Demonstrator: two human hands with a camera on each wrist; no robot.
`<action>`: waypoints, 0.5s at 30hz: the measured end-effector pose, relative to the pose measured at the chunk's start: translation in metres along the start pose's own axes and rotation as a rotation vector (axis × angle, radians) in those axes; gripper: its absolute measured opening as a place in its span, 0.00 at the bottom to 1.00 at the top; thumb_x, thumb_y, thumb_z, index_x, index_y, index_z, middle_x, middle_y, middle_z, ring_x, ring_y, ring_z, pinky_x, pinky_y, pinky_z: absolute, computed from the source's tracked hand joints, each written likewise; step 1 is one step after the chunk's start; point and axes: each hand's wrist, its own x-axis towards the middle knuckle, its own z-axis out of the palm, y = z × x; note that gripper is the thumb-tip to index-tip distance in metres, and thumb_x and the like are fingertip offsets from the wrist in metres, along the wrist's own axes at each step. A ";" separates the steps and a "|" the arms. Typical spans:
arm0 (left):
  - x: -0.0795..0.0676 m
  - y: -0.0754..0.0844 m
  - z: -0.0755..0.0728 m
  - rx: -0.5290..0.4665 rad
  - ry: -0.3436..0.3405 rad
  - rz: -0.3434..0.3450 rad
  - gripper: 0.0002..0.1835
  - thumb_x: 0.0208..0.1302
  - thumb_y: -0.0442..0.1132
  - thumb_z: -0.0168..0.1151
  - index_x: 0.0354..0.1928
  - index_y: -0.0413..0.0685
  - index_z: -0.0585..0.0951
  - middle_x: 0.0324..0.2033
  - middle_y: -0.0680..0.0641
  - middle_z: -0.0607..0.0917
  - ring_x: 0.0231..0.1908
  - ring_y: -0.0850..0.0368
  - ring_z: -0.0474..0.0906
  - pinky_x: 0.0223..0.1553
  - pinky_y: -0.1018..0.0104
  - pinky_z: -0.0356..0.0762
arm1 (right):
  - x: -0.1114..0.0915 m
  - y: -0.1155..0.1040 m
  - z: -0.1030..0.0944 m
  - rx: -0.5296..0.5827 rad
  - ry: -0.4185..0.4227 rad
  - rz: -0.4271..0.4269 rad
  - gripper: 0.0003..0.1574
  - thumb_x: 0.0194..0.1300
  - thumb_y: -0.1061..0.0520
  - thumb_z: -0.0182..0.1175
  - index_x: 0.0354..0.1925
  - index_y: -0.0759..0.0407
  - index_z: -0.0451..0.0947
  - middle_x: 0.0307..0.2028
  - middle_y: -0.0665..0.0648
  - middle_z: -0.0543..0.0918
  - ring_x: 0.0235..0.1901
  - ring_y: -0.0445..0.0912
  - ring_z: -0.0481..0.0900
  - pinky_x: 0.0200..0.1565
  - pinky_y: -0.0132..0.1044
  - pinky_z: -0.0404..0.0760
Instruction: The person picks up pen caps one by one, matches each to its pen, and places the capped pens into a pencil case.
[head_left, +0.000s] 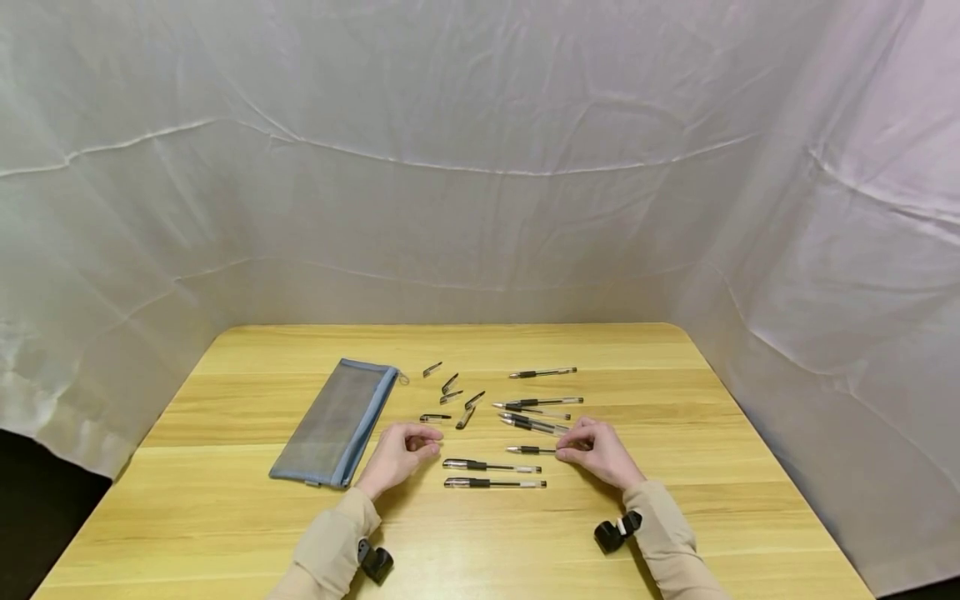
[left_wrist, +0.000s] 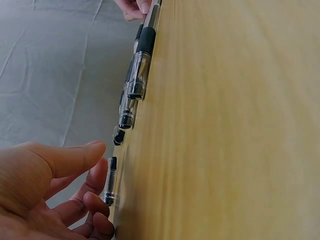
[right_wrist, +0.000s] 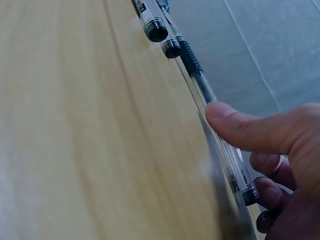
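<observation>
My right hand [head_left: 597, 452] pinches the barrel of an uncapped black gel pen [head_left: 529, 450] between thumb and fingers; the right wrist view shows the thumb along the clear barrel [right_wrist: 227, 150]. The pen lies low at the table, its tip pointing left. On the other side, my left hand [head_left: 400, 457] hovers with thumb and fingers apart and loosely bent. Closest to its fingertips is a clear pen cap with a black end [head_left: 435, 417], which the left wrist view shows just beyond the fingers. Two capped pens, an upper one [head_left: 491, 467] and a lower one [head_left: 495, 483], lie between the hands.
Several loose caps [head_left: 451, 397] are scattered beyond my left hand. Several uncapped pens [head_left: 542, 372] lie beyond the right hand, tips to the left. A grey mesh pouch with blue edging [head_left: 330, 421] rests at the left of the wooden table [head_left: 510, 550]. Pale cloth [head_left: 480, 225] hangs around it.
</observation>
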 end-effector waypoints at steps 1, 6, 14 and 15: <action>0.000 0.000 0.000 -0.002 -0.001 -0.001 0.07 0.61 0.29 0.69 0.41 0.41 0.88 0.34 0.46 0.89 0.30 0.60 0.73 0.32 0.73 0.67 | 0.000 0.000 0.000 0.011 0.005 0.000 0.04 0.55 0.59 0.75 0.32 0.55 0.89 0.30 0.50 0.80 0.34 0.36 0.74 0.40 0.28 0.75; 0.005 -0.004 -0.002 -0.020 0.010 0.016 0.06 0.62 0.29 0.68 0.41 0.38 0.88 0.37 0.42 0.89 0.30 0.62 0.74 0.31 0.74 0.70 | -0.002 0.000 0.000 0.091 0.030 0.008 0.06 0.55 0.58 0.75 0.34 0.55 0.89 0.34 0.54 0.84 0.38 0.37 0.77 0.45 0.29 0.77; 0.020 -0.001 0.002 0.020 0.051 0.036 0.06 0.62 0.32 0.70 0.40 0.40 0.89 0.33 0.45 0.89 0.29 0.62 0.75 0.31 0.74 0.71 | -0.007 -0.012 -0.005 0.210 0.054 0.080 0.11 0.58 0.60 0.73 0.40 0.64 0.88 0.42 0.65 0.88 0.36 0.34 0.82 0.41 0.28 0.80; 0.022 -0.001 0.003 0.023 0.053 0.034 0.06 0.61 0.33 0.71 0.40 0.40 0.89 0.32 0.46 0.89 0.29 0.62 0.75 0.31 0.73 0.72 | -0.007 -0.012 -0.006 0.219 0.060 0.100 0.11 0.59 0.59 0.73 0.40 0.64 0.88 0.42 0.65 0.89 0.35 0.34 0.82 0.42 0.28 0.80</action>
